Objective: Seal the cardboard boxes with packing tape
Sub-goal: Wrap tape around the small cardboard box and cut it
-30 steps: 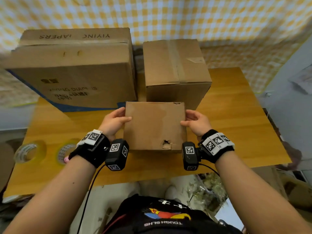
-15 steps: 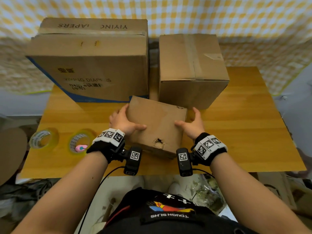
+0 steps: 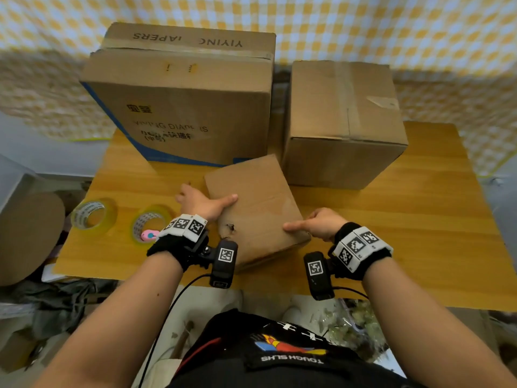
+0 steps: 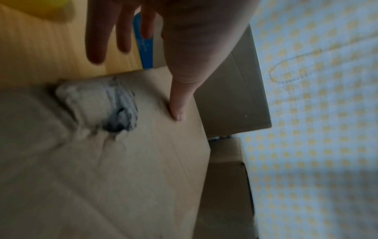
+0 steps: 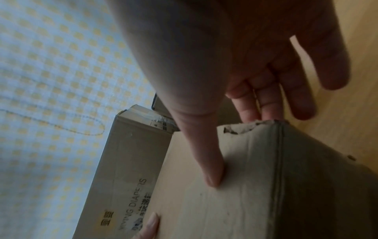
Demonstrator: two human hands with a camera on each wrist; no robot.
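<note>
A small brown cardboard box (image 3: 260,203) with a torn hole (image 3: 230,228) lies skewed on the wooden table (image 3: 419,219). My left hand (image 3: 204,204) grips its left edge, thumb on the top face and fingers down the side. At the near right corner my right hand (image 3: 319,225) holds it the same way. The left wrist view shows my left hand (image 4: 180,53) with its thumb pressed on the box (image 4: 143,161). In the right wrist view my right hand (image 5: 235,67) has its thumb on the box (image 5: 245,194). Two tape rolls (image 3: 93,217) (image 3: 151,224) lie to the left.
A large printed diaper box (image 3: 181,102) stands at the back left. Beside it at the back right is a medium box (image 3: 344,121) with tape along its top. A pink cutter (image 3: 148,235) rests against the nearer tape roll. Bare table lies to the right.
The small box has swung round between my hands and now sits skewed. Both thumbs have come onto its top face. My right hand has slid to the near right corner.
</note>
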